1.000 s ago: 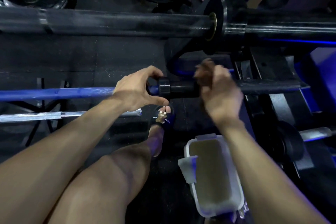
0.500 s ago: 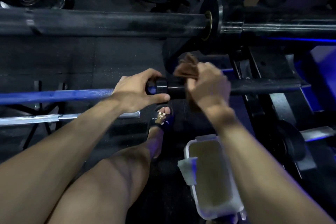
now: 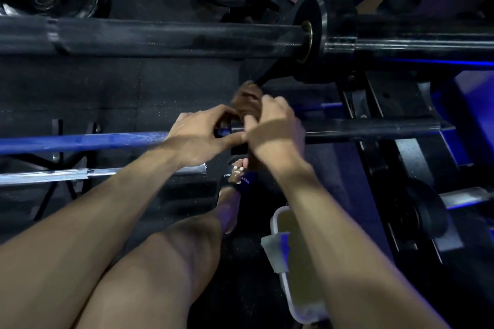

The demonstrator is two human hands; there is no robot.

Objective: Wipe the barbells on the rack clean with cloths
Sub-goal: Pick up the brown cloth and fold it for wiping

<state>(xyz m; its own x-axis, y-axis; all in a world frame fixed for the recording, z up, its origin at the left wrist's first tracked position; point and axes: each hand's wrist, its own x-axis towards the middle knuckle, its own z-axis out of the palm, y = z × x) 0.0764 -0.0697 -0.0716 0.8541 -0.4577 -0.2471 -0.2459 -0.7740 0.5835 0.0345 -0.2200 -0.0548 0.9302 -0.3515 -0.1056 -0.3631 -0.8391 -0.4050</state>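
Both hands are in tight on the blue barbell [image 3: 80, 141], right at the black collar [image 3: 236, 128] where the blue shaft meets the dark sleeve [image 3: 374, 128]. The left hand [image 3: 199, 133] curls its fingers over the top of the bar with the thumb under, gripping it just beside the collar. The right hand [image 3: 270, 128] is clenched round a brown cloth [image 3: 247, 100], bunched and blurred, pressed onto the sleeve side; thumb tips of the two hands nearly meet. Above them runs a thick black barbell [image 3: 160, 37] with its big collar [image 3: 320, 37], a clear band of dark floor [image 3: 107, 88] between the two bars. Below, a silver bar [image 3: 53, 175] lies close under the left forearm. By the right forearm sits a white tub [image 3: 294, 302], a pale cloth [image 3: 275, 251] draped on its near rim. A sandalled foot [image 3: 238, 181] rests under the hands.
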